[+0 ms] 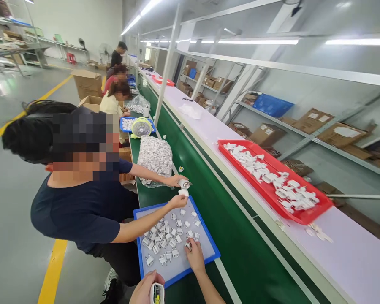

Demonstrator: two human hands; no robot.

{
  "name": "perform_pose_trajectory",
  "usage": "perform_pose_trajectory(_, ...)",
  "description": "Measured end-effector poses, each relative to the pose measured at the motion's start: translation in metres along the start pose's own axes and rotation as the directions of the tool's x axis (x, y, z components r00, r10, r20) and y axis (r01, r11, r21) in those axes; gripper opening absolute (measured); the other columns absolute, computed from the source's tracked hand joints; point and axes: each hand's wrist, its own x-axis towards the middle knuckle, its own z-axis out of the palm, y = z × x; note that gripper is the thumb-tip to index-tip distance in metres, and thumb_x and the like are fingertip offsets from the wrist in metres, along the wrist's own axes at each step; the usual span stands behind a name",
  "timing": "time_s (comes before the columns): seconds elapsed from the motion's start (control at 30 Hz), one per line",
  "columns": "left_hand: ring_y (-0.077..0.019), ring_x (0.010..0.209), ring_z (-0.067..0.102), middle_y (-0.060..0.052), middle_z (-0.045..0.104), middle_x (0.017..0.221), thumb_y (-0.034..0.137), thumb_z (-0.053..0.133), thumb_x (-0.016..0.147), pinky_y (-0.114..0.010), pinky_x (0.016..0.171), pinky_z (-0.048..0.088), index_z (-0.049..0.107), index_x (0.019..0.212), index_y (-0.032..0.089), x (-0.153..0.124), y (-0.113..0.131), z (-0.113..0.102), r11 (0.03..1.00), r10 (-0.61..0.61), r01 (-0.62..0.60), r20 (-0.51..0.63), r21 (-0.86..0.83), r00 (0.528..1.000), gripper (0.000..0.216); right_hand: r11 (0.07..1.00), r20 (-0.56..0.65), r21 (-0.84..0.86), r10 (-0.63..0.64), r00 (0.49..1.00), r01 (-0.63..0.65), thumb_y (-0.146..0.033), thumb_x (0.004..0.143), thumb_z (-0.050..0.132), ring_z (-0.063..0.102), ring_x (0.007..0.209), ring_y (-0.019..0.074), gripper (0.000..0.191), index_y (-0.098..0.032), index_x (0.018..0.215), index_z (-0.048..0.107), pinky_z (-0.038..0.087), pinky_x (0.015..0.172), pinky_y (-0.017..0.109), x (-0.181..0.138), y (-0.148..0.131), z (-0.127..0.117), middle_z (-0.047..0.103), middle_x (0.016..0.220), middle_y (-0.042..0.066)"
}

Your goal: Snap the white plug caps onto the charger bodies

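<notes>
My left hand is at the bottom edge, closed round a small white tool with a yellow part. My right hand reaches into the blue-rimmed tray, its fingers pinched on a small white plug part. Several more white plug parts lie scattered on the tray's grey surface. A co-worker in a dark blue shirt sits close on my left; that person's two hands hold white parts above the tray's far end.
A green conveyor belt runs beside the tray. On the white shelf beyond it a red tray holds several white parts. A clear bag of parts and a small fan stand farther along. More workers sit beyond.
</notes>
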Motion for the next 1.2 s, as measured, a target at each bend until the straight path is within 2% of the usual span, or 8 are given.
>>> perform_pose_trajectory(0.13, -0.0106, 0.04, 0.049, 0.007, 0.046, 0.051, 0.065, 0.08, 0.069, -0.019, 0.04, 0.023, 0.057, 0.077, 0.02, -0.006, -0.014, 0.015, 0.996, -0.087, 0.089, 0.085, -0.02, 0.993, 0.052, 0.909, -0.065, 0.415, 0.074, 0.995, -0.041, -0.036, 0.1, 0.066, 0.066, 0.078, 0.014, 0.024, -0.015, 0.111, 0.064, 0.059, 0.071, 0.031, -0.031, 0.004, -0.011, 0.067, 0.101, 0.003)
perform_pose_trajectory(0.27, -0.0083, 0.04, 0.047, 0.008, 0.049, 0.053, 0.066, 0.085, 0.06, -0.019, 0.04, 0.021, 0.056, 0.081, 0.02, -0.015, -0.034, 0.028, 0.982, -0.184, 0.177, 0.146, 0.065, 0.972, 0.058, 0.682, -0.132, 0.731, 0.122, 0.984, 0.013, -0.04, 0.098, 0.068, 0.069, 0.081, 0.0162, 0.027, -0.015, 0.105, 0.064, 0.061, 0.077, 0.036, -0.079, -0.009, -0.034, 0.069, 0.095, 0.002)
perform_pose_trajectory(0.4, -0.0087, 0.041, 0.048, 0.008, 0.05, 0.054, 0.068, 0.088, 0.054, -0.02, 0.039, 0.022, 0.057, 0.081, 0.02, -0.032, -0.051, 0.045, 0.957, -0.269, 0.24, 0.186, 0.165, 0.945, 0.064, 0.465, -0.194, 0.876, 0.095, 0.976, 0.129, -0.046, 0.081, 0.083, 0.073, 0.097, 0.0235, 0.036, -0.022, 0.094, 0.059, 0.059, 0.096, 0.048, -0.154, -0.035, -0.064, 0.071, 0.099, 0.003)
perform_pose_trajectory(0.5, -0.0078, 0.041, 0.048, 0.007, 0.052, 0.057, 0.071, 0.087, 0.053, -0.019, 0.038, 0.021, 0.057, 0.083, 0.019, -0.045, -0.062, 0.061, 0.946, -0.288, 0.243, 0.21, 0.213, 0.934, 0.067, 0.403, -0.245, 0.892, 0.047, 0.968, 0.206, -0.039, 0.076, 0.087, 0.071, 0.099, 0.0255, 0.034, -0.024, 0.089, 0.06, 0.056, 0.101, 0.052, -0.217, -0.056, -0.083, 0.068, 0.097, 0.002)
perform_pose_trajectory(0.67, -0.0077, 0.04, 0.047, 0.008, 0.051, 0.057, 0.073, 0.082, 0.062, -0.019, 0.037, 0.021, 0.056, 0.084, 0.019, -0.063, -0.079, 0.089, 0.954, -0.248, 0.174, 0.318, 0.243, 0.915, 0.063, 0.497, -0.37, 0.814, 0.046, 0.928, 0.3, -0.035, 0.079, 0.087, 0.067, 0.098, 0.0258, 0.02, -0.022, 0.076, 0.071, 0.053, 0.105, 0.048, -0.288, -0.074, -0.1, 0.065, 0.091, 0.005)
perform_pose_trajectory(0.9, -0.0085, 0.042, 0.047, 0.007, 0.05, 0.054, 0.07, 0.079, 0.072, -0.019, 0.038, 0.032, 0.057, 0.084, 0.019, -0.098, -0.1, 0.13, 0.957, -0.2, 0.103, 0.357, 0.273, 0.913, 0.057, 0.594, -0.415, 0.765, 0.162, 0.895, 0.247, -0.056, 0.093, 0.067, 0.06, 0.129, 0.033, 0.037, -0.029, 0.115, 0.08, 0.056, 0.104, 0.041, -0.332, -0.06, -0.115, 0.062, 0.14, 0.011)
perform_pose_trajectory(1.07, -0.0076, 0.042, 0.046, 0.008, 0.052, 0.055, 0.065, 0.085, 0.067, -0.019, 0.04, 0.035, 0.055, 0.082, 0.019, -0.12, -0.112, 0.156, 0.952, -0.199, 0.099, 0.343, 0.288, 0.918, 0.057, 0.747, -0.549, 0.599, 0.12, 0.827, 0.288, -0.05, 0.093, 0.069, 0.07, 0.109, 0.0291, 0.028, -0.028, 0.105, 0.082, 0.063, 0.09, 0.035, -0.354, -0.05, -0.128, 0.072, 0.123, 0.01)
perform_pose_trajectory(1.2, -0.0071, 0.046, 0.047, 0.005, 0.057, 0.062, 0.068, 0.081, 0.072, -0.02, 0.043, 0.039, 0.058, 0.082, 0.018, -0.129, -0.117, 0.168, 0.936, -0.197, 0.049, 0.404, 0.349, 0.893, 0.056, 0.728, -0.602, 0.631, 0.241, 0.761, 0.268, -0.053, 0.089, 0.073, 0.071, 0.095, 0.0264, 0.04, -0.029, 0.122, 0.074, 0.065, 0.066, 0.029, -0.361, -0.049, -0.139, 0.071, 0.116, 0.01)
